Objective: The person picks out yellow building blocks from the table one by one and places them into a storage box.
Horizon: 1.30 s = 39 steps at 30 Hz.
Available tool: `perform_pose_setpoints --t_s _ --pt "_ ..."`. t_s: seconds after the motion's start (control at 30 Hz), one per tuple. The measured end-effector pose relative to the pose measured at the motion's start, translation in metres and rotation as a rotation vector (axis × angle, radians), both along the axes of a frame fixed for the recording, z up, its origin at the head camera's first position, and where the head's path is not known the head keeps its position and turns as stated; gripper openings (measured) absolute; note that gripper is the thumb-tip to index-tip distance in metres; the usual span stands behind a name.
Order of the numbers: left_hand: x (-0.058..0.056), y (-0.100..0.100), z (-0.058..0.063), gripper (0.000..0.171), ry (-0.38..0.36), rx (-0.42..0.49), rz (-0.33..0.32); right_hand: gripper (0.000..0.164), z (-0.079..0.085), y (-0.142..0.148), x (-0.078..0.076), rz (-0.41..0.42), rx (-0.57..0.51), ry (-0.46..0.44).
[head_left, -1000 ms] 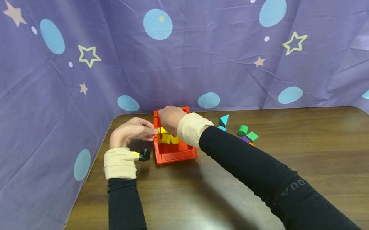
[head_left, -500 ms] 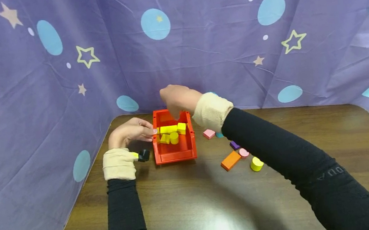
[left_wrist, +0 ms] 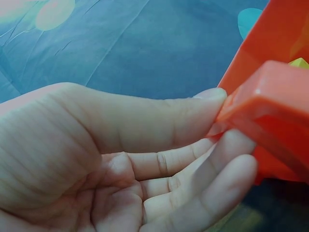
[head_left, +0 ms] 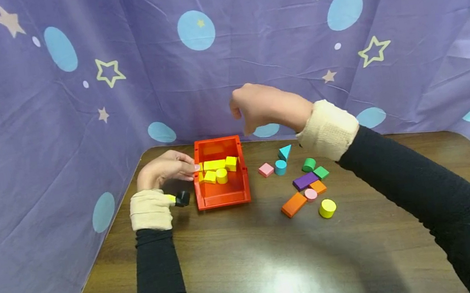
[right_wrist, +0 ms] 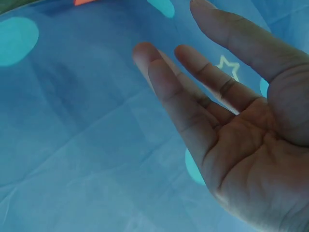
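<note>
A red plastic bin (head_left: 224, 200) stands on the table near the back curtain, with several yellow blocks (head_left: 214, 165) inside. At its left side, my left hand (head_left: 166, 168) pinches the rim between thumb and fingers; the left wrist view shows the thumb (left_wrist: 159, 121) pressed on the bin's edge (left_wrist: 265, 92). My right hand (head_left: 271, 104) is raised in the air, up and to the right of the bin. In the right wrist view its fingers (right_wrist: 169, 87) are spread and loosely bent, with nothing in the palm.
Loose blocks lie right of the bin: a pink one (head_left: 266, 170), a blue cylinder (head_left: 280, 167), a blue triangle (head_left: 285, 153), a green cylinder (head_left: 308, 164), a purple block (head_left: 305, 181), an orange block (head_left: 294, 205) and a yellow cylinder (head_left: 327, 208). A purple curtain (head_left: 250, 55) hangs behind.
My right hand has come up out of the bin and moved right, uncovering the yellow blocks inside and the loose blocks on the table. My left hand stays on the rim.
</note>
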<state>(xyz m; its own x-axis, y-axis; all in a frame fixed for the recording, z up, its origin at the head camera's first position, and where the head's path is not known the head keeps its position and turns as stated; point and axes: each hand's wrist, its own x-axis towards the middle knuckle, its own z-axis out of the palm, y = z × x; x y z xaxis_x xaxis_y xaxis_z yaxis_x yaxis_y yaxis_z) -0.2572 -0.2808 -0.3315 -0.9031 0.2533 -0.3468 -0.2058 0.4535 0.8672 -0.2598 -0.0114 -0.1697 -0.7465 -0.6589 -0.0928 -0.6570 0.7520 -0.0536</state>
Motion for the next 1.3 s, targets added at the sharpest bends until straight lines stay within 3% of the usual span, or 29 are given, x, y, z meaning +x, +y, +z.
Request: perform_pose_setpoints --t_s 0.27,0.63,1.3 --pt "0.0 0.001 0.001 0.029 -0.001 -0.008 -0.005 0.03 0.005 0.048 0.01 -0.003 -0.072 0.02" --pt "0.0 -0.001 0.001 0.026 -0.003 -0.004 -0.008 0.028 -0.008 0.101 0.03 0.006 -0.152 0.039" --pt "0.0 -0.001 0.0 0.03 -0.008 -0.017 -0.001 0.031 -0.066 0.155 0.054 0.069 -0.196 0.033"
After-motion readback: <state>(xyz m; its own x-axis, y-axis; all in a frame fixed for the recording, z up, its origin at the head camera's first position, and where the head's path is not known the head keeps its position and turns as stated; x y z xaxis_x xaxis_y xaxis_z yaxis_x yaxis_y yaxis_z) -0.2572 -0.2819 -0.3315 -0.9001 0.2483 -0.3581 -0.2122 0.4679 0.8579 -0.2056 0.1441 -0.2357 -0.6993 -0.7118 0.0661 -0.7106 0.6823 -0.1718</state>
